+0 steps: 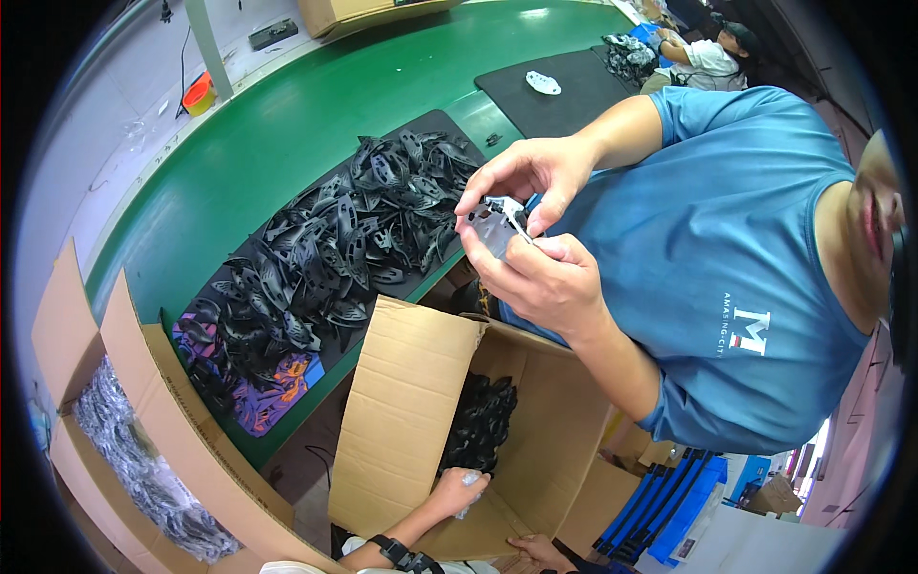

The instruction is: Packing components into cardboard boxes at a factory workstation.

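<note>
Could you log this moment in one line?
Left hand: holding clear plastic at open carton | Right hand: at carton's edge | Black parts: inside carton | Co-worker: pale part in both hands

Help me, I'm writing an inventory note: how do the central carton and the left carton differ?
Contents: the central carton holds loose-looking black pieces; the left carton shows bundles in clear plastic.
Handling: the person's left hand reaches over the central carton's opening; no hand touches the left carton.
Shared: both are open, brown cardboard.
</note>
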`<action>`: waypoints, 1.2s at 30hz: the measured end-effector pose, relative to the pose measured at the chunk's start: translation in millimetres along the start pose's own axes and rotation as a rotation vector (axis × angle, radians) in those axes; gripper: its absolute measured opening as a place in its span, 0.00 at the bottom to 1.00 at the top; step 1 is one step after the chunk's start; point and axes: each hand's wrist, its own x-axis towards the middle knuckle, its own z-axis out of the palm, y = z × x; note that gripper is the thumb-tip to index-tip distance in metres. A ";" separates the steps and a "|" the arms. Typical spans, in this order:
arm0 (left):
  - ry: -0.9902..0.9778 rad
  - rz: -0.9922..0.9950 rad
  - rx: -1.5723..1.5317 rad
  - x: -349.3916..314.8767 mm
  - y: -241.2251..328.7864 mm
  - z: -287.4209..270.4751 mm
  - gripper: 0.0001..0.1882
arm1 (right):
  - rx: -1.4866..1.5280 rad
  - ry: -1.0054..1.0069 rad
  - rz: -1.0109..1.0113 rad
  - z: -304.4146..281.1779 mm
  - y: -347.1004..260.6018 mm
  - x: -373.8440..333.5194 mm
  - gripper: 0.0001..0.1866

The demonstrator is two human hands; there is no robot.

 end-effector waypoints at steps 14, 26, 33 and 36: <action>-0.028 -0.057 -0.024 3.5 -2.2 1.7 0.19 | -0.810 -0.923 -0.855 -86.6 -464.0 -172.0 0.31; -0.027 -0.069 -0.031 5.7 -5.4 3.3 0.20 | -0.805 -1.036 -0.852 28.7 -517.8 -229.2 0.31; -0.029 -0.062 -0.036 3.2 -7.9 -1.5 0.21 | -0.106 -0.767 -0.557 -1.3 -181.4 -81.1 0.20; -0.037 -0.070 -0.025 4.1 -5.8 1.8 0.21 | 0.187 -0.618 -0.422 -14.6 -45.5 -36.3 0.19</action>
